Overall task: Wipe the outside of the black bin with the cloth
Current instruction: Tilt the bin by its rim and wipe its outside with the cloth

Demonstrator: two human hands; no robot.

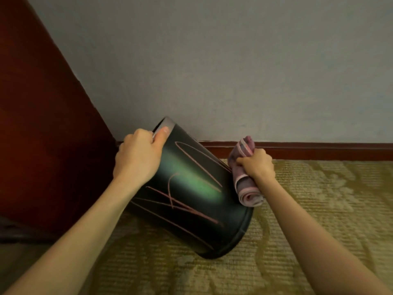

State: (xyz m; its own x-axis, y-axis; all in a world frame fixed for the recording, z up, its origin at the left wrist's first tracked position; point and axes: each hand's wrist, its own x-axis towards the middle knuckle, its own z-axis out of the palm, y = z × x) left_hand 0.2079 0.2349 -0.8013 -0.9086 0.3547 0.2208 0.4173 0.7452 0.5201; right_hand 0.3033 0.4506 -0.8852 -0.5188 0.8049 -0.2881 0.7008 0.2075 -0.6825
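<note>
black bin [191, 188] is tipped over on the carpet [319, 209] by the wall, its opening facing away so the inside's hidden. left hand [138, 156] grips the rim, right hand [257, 165] fingers wrapped round the rolled cloth [244, 184] against its side.

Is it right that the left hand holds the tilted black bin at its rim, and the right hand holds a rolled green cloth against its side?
Not quite: the cloth is pink, not green. The head view shows it rolled in the right hand, against the side of the tilted black bin, with the left hand at the rim.
</note>
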